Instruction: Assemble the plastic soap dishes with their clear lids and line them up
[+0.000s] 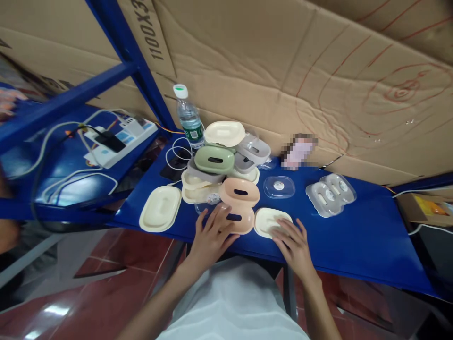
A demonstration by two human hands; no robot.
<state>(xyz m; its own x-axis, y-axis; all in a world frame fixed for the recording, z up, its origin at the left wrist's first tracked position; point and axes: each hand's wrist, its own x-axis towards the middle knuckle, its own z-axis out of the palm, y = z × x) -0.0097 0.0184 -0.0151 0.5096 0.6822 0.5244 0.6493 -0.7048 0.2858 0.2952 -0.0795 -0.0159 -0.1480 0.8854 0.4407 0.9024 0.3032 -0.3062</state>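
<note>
My left hand (212, 234) lies with fingers apart over the left end of a peach plastic piece (241, 193) that has two oval sections, each with a dark slot. Its thumb is near the front edge of that piece. With its fingers stretched out, my right hand (293, 241) rests on the right part of a cream oval lid (265, 222) beside the peach piece. Behind my left hand is a loose pile with a green slotted lid (205, 159), a grey slotted piece (260, 150) and several cream lids. Another cream lid (157, 208) lies flat to the left.
A clear lid (288, 188) and a clear double piece with round stickers (320, 200) lie to the right on the blue table (371, 241). A water bottle (191, 120) stands behind the pile. At left are a power strip (123, 146), cables and a blue frame post (141, 89).
</note>
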